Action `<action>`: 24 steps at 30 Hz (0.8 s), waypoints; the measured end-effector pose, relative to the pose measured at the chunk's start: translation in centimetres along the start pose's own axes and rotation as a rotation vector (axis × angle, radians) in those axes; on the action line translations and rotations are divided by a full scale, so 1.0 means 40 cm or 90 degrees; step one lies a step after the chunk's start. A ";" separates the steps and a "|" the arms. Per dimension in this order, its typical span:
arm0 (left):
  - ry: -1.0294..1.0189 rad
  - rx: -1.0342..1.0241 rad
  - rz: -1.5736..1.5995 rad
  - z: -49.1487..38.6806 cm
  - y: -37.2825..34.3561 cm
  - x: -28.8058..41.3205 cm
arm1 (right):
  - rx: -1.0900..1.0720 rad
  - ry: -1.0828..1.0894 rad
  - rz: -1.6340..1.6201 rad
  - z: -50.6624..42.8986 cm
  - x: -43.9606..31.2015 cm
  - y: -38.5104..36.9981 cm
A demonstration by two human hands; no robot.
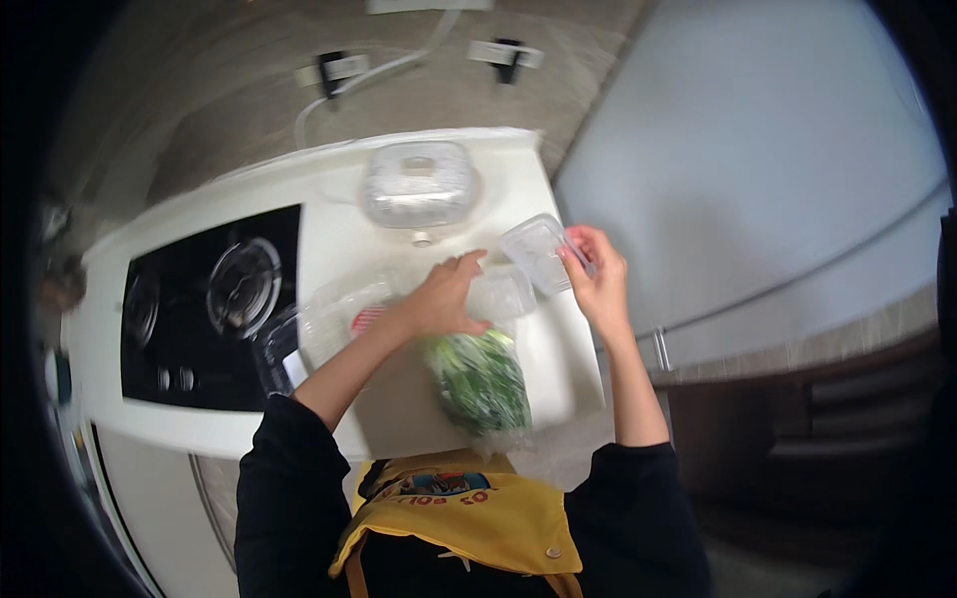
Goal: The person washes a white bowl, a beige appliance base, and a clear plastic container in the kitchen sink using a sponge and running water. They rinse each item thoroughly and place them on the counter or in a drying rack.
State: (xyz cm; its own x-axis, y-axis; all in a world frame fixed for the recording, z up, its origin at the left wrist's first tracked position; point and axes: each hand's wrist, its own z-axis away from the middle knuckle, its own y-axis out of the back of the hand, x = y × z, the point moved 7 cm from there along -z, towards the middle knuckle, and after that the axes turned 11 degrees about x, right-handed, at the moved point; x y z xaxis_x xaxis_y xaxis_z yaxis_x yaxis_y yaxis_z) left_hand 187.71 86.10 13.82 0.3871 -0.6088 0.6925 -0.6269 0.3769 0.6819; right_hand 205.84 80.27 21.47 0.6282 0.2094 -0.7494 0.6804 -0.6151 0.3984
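Observation:
My right hand [600, 280] pinches the right edge of a clear rectangular plastic container [537, 250], which is tilted at the counter's right side. Just left of it lies another clear plastic container [507, 293]. Around that one's left end my left hand [447, 297] is spread, thumb and fingers apart; blur hides whether they touch it. Below the left thumb rests a clear bag of leafy greens [482, 385], near the counter's front edge. Partly behind my left forearm is clear plastic packaging [340, 303] with a red label [368, 320].
A lidded appliance [420, 183] stands at the back of the white counter [516, 164]. To the left is a black cooktop [187, 329], with a dark clear-topped tray [277, 355] overlapping its edge. A pale refrigerator door [748, 172] borders the right side.

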 end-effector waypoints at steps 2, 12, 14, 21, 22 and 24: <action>0.054 0.031 0.033 0.104 0.053 -0.024 | -0.019 0.236 -0.023 0.026 -0.152 -0.080; 0.241 0.381 0.254 0.678 0.410 -0.082 | -0.390 0.618 -0.138 0.390 -0.612 -0.498; 0.190 0.525 0.109 0.845 0.466 -0.125 | -0.479 0.649 -0.239 0.485 -0.706 -0.614; 0.345 0.766 -0.037 1.537 0.743 -0.184 | -0.623 0.735 -0.435 0.915 -1.166 -0.999; 0.393 0.782 -0.075 1.641 0.787 -0.178 | -0.645 0.748 -0.461 0.982 -1.242 -1.047; 0.444 0.826 -0.099 1.829 0.857 -0.178 | -0.716 0.765 -0.496 1.113 -1.362 -1.149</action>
State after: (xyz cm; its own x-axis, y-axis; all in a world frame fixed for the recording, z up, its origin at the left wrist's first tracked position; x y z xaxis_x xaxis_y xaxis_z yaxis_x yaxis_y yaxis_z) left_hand 114.00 52.29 15.01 0.5090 0.0076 0.8607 -0.5567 -0.7598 0.3360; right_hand 123.52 63.30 20.42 -0.3676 0.8508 -0.3755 0.5006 0.5213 0.6912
